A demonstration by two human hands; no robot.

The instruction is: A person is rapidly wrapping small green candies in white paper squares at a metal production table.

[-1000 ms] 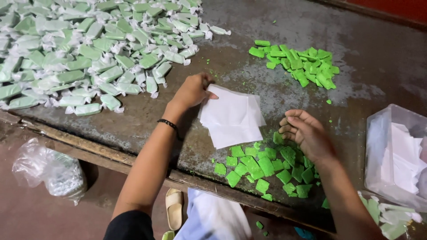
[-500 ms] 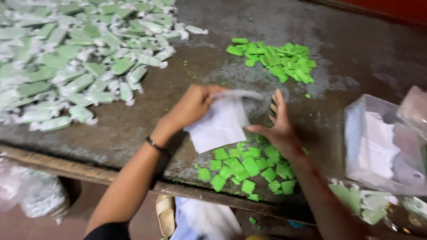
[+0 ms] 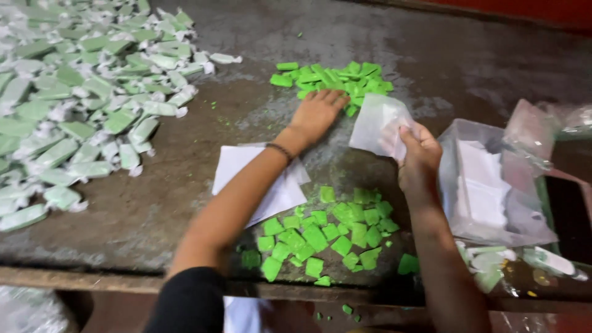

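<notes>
Hands: L hand (image 3: pixel 317 113) lay flat, fingers spread, on near edge of far green pile (image 3: pixel 333 80), gripping nothing I could see; R hand (image 3: pixel 419 154) pinched a thin translucent wrapper sheet (image 3: pixel 379 126) by its lower right edge, held up off the table.
Far left: wrapped pieces (image 3: pixel 80 117), big heap in white-ish wrap, well apart from both hands.
Centre-left: white paper stack (image 3: pixel 246 172) flat on table, partly under my L forearm.
Centre: near green pile (image 3: pixel 327 237), loose unwrapped pieces by table edge (image 3: pixel 92 277), between my arms.
Right: clear bag of sheets (image 3: pixel 493 185), just beside R hand.
Handling, sheet: I judged it v. light, floppy, prob. slippery; take by an edge w/ fingertips, as held.
Handling, green pieces: looked small, stiff, maybe brittle; I'd pinch one across short sides, lightly.
</notes>
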